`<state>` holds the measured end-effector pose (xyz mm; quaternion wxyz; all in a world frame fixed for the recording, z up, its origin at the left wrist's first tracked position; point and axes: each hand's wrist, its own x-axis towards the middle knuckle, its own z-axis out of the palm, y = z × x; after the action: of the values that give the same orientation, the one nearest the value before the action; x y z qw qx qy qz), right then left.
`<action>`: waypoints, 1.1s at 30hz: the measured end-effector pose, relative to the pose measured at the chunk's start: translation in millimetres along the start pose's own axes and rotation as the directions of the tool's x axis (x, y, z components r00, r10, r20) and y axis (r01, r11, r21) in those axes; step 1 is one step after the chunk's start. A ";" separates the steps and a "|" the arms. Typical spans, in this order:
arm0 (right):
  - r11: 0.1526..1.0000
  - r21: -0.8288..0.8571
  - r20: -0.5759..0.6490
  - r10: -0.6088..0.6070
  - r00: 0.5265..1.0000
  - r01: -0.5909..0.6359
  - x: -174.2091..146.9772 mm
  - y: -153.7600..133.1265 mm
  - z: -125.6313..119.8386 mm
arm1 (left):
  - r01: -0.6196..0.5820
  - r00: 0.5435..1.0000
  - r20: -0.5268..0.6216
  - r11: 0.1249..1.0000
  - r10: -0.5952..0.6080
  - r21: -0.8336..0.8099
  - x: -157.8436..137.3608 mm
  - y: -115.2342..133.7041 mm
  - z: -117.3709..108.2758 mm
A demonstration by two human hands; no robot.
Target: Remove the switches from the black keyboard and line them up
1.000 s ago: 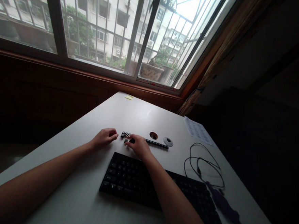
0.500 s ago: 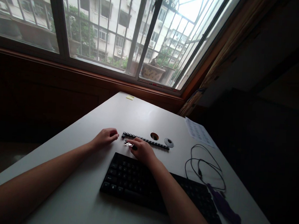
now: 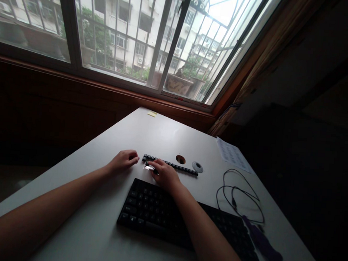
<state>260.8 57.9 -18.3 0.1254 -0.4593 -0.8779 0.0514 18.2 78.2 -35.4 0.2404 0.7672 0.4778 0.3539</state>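
My right hand point(image 3: 166, 175) is closed around what looks like a keycap puller point(image 3: 151, 168), with shiny wire prongs pointing left. At the prongs' tip sits a small black keycap point(image 3: 147, 164). Just behind is a long row of black keycaps point(image 3: 186, 169) on the desk, partly hidden by my fingers. My left hand point(image 3: 126, 160) rests on the desk at the row's left end, fingers curled, with nothing visible in it. Nearer to me lies a black keyboard point(image 3: 144, 212), crossed by my right forearm.
On the white desk point(image 3: 96, 220), a round cable hole point(image 3: 180, 159) and its grey cover point(image 3: 197, 166) lie behind the keycap row. To the right are a coiled black cable point(image 3: 241, 191), a purple brush-like object point(image 3: 263, 242) and printed paper point(image 3: 233, 154). A yellow note point(image 3: 152, 114) sits at the far corner.
The prongs and the keycap at their tip have shifted very slightly. Otherwise both hands stay almost in place, and the whole view has moved a touch.
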 end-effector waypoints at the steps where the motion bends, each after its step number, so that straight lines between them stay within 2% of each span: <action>1: 1.000 -0.004 0.004 0.004 1.000 -0.004 0.0 -0.7 -0.2 | -0.003 1.000 0.000 1.000 0.003 0.000 0.0 0.1 -0.1; 33: 0.997 -0.015 -0.005 0.081 0.997 -0.082 6.9 -7.2 1.6 | -0.022 1.000 -0.011 1.000 0.022 0.019 -0.1 1.4 0.2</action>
<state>250.9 59.5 -17.2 0.1217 -0.4957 -0.8585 0.0489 19.1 77.5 -34.5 0.2266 0.7725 0.4742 0.3564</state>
